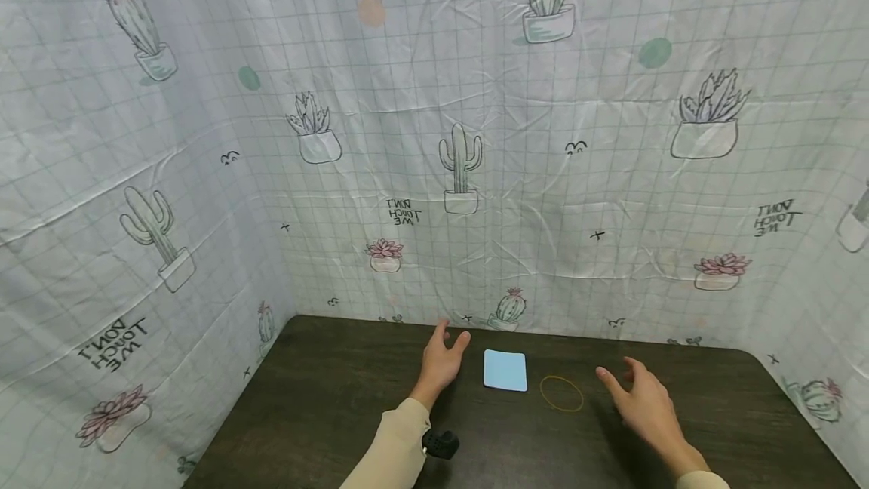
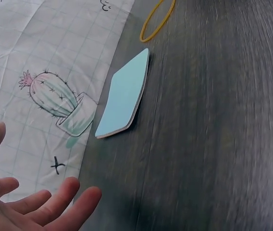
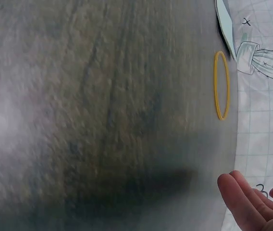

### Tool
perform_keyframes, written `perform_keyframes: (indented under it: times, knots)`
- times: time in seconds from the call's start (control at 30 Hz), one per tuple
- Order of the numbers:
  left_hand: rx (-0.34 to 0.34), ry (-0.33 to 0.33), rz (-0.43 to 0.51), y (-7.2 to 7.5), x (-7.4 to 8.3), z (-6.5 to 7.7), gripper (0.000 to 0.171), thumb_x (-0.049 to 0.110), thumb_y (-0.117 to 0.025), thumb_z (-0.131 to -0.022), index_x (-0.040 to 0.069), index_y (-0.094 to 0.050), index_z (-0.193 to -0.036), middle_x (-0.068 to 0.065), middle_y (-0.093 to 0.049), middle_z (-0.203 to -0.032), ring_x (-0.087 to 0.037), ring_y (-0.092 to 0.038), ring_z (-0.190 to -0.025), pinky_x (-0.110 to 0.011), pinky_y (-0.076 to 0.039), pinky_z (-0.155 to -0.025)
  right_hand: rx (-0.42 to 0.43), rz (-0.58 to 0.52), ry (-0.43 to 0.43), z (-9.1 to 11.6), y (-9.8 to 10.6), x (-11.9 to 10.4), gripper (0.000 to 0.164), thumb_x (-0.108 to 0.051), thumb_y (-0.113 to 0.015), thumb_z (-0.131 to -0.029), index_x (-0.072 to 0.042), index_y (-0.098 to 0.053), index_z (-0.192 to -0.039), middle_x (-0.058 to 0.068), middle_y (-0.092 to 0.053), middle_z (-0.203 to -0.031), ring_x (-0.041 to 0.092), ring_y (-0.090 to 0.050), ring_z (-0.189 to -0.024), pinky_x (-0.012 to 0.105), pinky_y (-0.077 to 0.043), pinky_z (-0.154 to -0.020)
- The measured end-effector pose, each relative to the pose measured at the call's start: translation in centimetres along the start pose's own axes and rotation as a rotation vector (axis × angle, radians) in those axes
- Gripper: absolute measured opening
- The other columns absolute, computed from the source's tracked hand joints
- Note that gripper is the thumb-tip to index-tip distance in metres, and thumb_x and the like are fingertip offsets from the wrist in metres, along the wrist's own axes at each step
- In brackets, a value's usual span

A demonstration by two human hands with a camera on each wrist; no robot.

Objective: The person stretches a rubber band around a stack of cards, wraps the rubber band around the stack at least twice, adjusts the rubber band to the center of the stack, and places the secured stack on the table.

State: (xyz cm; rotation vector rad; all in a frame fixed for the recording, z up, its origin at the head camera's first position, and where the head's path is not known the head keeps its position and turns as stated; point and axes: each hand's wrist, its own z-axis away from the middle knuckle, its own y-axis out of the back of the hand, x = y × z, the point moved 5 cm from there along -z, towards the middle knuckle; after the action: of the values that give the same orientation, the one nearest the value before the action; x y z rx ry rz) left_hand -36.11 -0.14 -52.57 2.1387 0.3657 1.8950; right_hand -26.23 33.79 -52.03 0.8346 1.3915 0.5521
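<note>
A thin stack of light blue cards (image 1: 505, 370) (image 2: 124, 94) lies flat on the dark wooden table (image 1: 326, 413). Just right of it lies a yellow rubber band (image 1: 561, 392) (image 2: 157, 20) (image 3: 221, 85). My left hand (image 1: 444, 357) (image 2: 40, 204) hovers left of the cards with fingers relaxed and spread, holding nothing. My right hand (image 1: 638, 395) (image 3: 252, 204) hovers right of the rubber band, fingers loosely extended, also empty. Only an edge of the cards (image 3: 225, 29) shows in the right wrist view.
A white grid-patterned cloth with cactus prints (image 1: 462, 172) walls in the table at the back and both sides. A small black wrist device (image 1: 440, 444) sits on my left forearm. The table's right corner (image 1: 760, 357) is rounded.
</note>
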Motion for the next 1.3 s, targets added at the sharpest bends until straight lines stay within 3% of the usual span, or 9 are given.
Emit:
perform_keyframes:
  times: [0.1,0.2,0.33,0.5,0.9,1.1,1.3]
  knots:
    - [0.001,0.011,-0.002,-0.6,0.0,0.1,0.062,0.035,-0.062,-0.101,0.001,-0.043,-0.15,-0.029,-0.053,-0.136,-0.044,-0.056,-0.117,-0.057,-0.048,-0.091,-0.011,-0.027,-0.026,0.1,-0.4,0.1,0.1,-0.067,-0.044,-0.098,0.019,-0.024,-0.147,0.042,-0.047,-0.128,0.016,-0.063,-0.054,0.045,-0.055,-0.067]
    - [-0.012,0.026,0.002,-1.2,-0.1,0.2,0.065,0.038,-0.064,-0.1,0.002,-0.043,-0.15,-0.027,-0.054,-0.135,-0.036,-0.064,-0.094,-0.046,-0.054,-0.072,-0.023,-0.04,-0.05,0.1,-0.8,0.1,0.102,-0.068,-0.044,-0.097,0.019,-0.024,-0.146,0.041,-0.048,-0.125,0.017,-0.063,-0.053,0.038,-0.054,-0.058]
    - [-0.032,0.045,0.029,-2.2,-0.3,0.2,0.068,0.041,-0.065,-0.099,0.002,-0.043,-0.15,-0.027,-0.053,-0.134,-0.022,-0.062,-0.064,-0.035,-0.05,-0.045,-0.042,-0.06,-0.067,0.3,-1.3,0.1,0.1,-0.065,-0.048,-0.098,0.019,-0.023,-0.146,0.041,-0.048,-0.125,0.018,-0.064,-0.056,0.035,-0.054,-0.054]
    - [-0.049,0.061,0.035,-3.2,-0.5,-0.1,0.066,0.041,-0.065,-0.098,0.005,-0.045,-0.15,-0.025,-0.054,-0.133,-0.017,-0.055,-0.053,-0.033,-0.048,-0.04,-0.055,-0.104,-0.088,0.3,-2.0,0.1,0.099,-0.063,-0.053,-0.097,0.019,-0.025,-0.145,0.038,-0.053,-0.119,0.018,-0.065,-0.063,0.034,-0.055,-0.051]
    - [-0.027,0.087,-0.001,-5.1,-1.1,-0.9,0.06,0.033,-0.072,-0.095,0.007,-0.052,-0.145,-0.02,-0.061,-0.125,-0.018,-0.058,-0.063,-0.03,-0.044,-0.036,-0.081,-0.224,-0.144,-0.1,-3.6,0.0,0.108,-0.072,-0.056,-0.09,0.022,-0.035,-0.139,0.04,-0.056,-0.116,0.022,-0.069,-0.065,0.036,-0.057,-0.052]
    - [-0.011,0.077,-0.015,-5.7,-1.5,-1.3,0.056,0.026,-0.075,-0.092,0.006,-0.056,-0.141,-0.017,-0.063,-0.118,-0.018,-0.057,-0.06,-0.03,-0.041,-0.034,-0.113,-0.297,-0.177,-0.6,-4.3,-0.2,0.087,-0.055,-0.061,-0.096,0.023,-0.042,-0.132,0.04,-0.057,-0.115,0.025,-0.07,-0.066,0.038,-0.058,-0.054]
    - [-0.006,0.089,-0.054,-6.1,-1.4,-1.5,0.059,0.021,-0.082,-0.086,0.005,-0.059,-0.137,-0.014,-0.064,-0.113,-0.023,-0.061,-0.079,-0.03,-0.043,-0.035,-0.102,-0.339,-0.228,-1.0,-4.7,-0.4,0.062,-0.033,-0.062,-0.101,0.021,-0.047,-0.127,0.032,-0.062,-0.1,0.025,-0.069,-0.064,0.038,-0.058,-0.054]
